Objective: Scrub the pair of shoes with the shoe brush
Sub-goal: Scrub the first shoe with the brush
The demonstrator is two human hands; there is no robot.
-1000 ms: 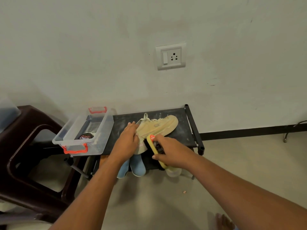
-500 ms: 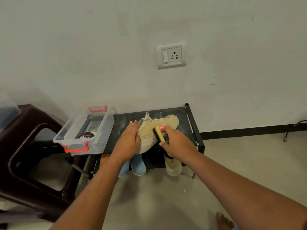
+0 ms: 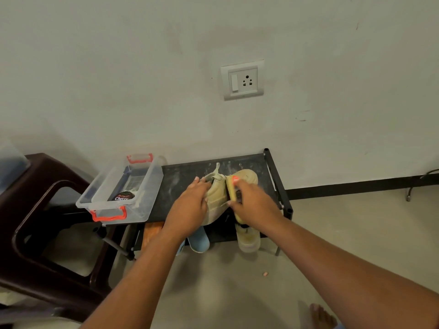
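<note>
A beige lace-up shoe (image 3: 247, 178) lies on top of the black shoe rack (image 3: 187, 176), toe pointing right. My left hand (image 3: 190, 205) presses on its heel end and holds it steady. My right hand (image 3: 255, 203) grips a yellow shoe brush (image 3: 231, 188) with an orange tip, held against the shoe's middle. A second pale shoe (image 3: 247, 238) stands on the rack's lower shelf, partly hidden by my right wrist.
A clear plastic box (image 3: 152, 186) with red handles holds a polish tin (image 3: 124, 196) at the rack's left end. A dark brown plastic chair (image 3: 35, 210) stands to the left. Blue footwear (image 3: 198, 241) sits on the lower shelf. My bare foot (image 3: 322, 317) is on the floor.
My right hand has carried the brush from the shoe's near side up and across its middle toward the toe. My left hand has stayed on the heel end.
</note>
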